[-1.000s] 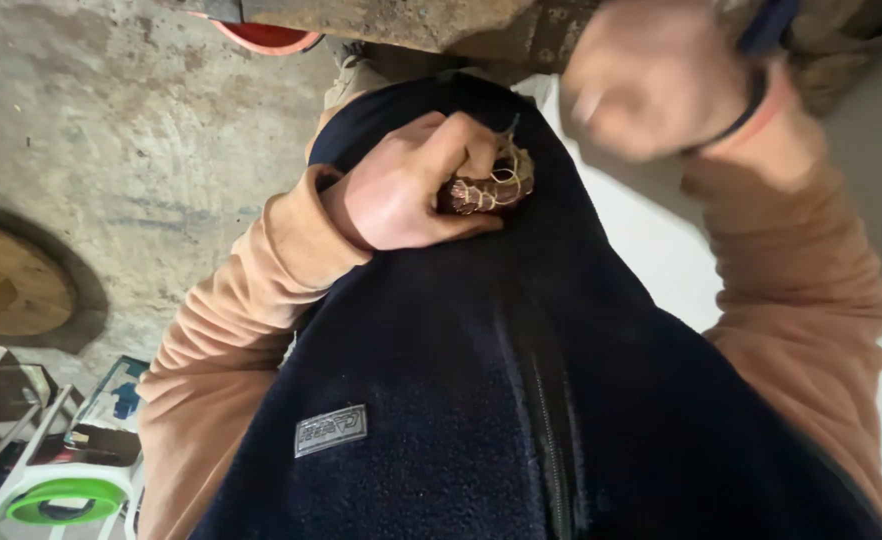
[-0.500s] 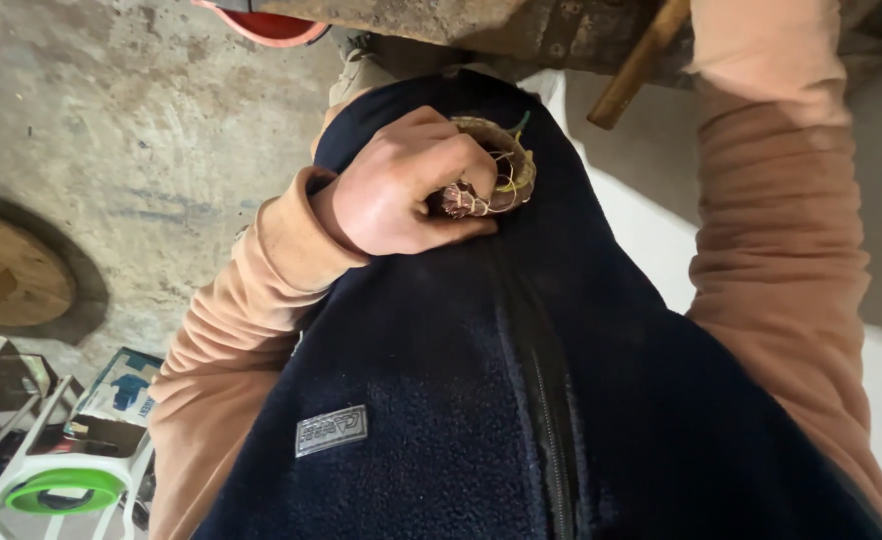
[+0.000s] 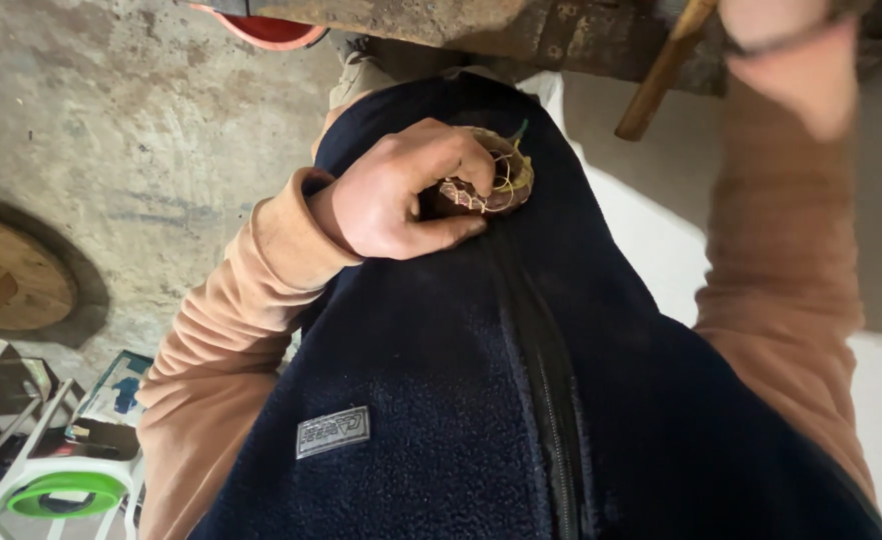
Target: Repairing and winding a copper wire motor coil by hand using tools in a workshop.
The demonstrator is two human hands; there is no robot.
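The left hand (image 3: 401, 195) lies against the front of a dark blue fleece vest (image 3: 441, 400), just left of its zip (image 3: 546, 370). The wrist is bent, the back of the hand faces the camera, and the orange-brown sleeve (image 3: 221, 350) runs down and to the left from it. Its fingers (image 3: 456, 160) are curled closed around a small round bundle of wire (image 3: 491, 180), brownish with thin yellow and green strands sticking out; the thumb presses along the lower edge of the bundle and the index finger hooks over the top. The bundle sits pressed against the vest near the top of the zip, held between fingers and cloth.

The right hand (image 3: 796, 55) is raised high at the upper right edge of the picture, the forearm in the same orange-brown sleeve reaching straight up from the lower right. It is blurred and partly cut off by the frame, with a dark band at the wrist, so I cannot tell whether its fingers are open or closed. Just beside it a wooden handle (image 3: 661, 70) slants down from the top edge; whether the hand touches it cannot be told.

Behind the hands a rusty metal bench (image 3: 441, 20) crosses the top. A red bucket (image 3: 266, 25) peeks out under it, standing on the grey concrete floor (image 3: 111, 130). A round wooden disc (image 3: 6, 270) lies at the left edge, and a white stool with a green ring (image 3: 56, 490) stands at the lower left
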